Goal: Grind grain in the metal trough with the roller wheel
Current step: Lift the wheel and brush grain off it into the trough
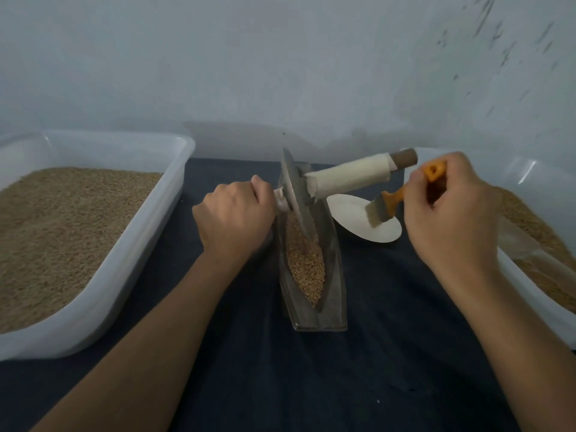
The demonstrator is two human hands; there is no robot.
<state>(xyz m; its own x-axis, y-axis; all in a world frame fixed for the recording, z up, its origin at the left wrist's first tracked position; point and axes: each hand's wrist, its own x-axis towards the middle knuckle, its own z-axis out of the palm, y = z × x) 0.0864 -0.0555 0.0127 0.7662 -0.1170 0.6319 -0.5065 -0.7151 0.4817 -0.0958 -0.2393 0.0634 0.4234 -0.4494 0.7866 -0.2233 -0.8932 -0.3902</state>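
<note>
A narrow boat-shaped metal trough (335, 285) stands in the middle of the dark cloth, holding brown grain (304, 260). The metal roller wheel (296, 191) sits tilted in the trough's far end on the grain. My left hand (233, 213) grips the wheel's left handle. The right handle (352, 176), wrapped in white tape with a brown end, sticks up to the right with no hand on it. My right hand (448, 213) holds a small brush (392, 201) by its orange handle, bristles just over a white disc (364, 226).
A large clear plastic tub (149, 219) full of grain stands at the left. Another clear tub (530, 275) with grain stands at the right edge. A pale wall rises close behind the table. Dark cloth (358, 369) covers the near table.
</note>
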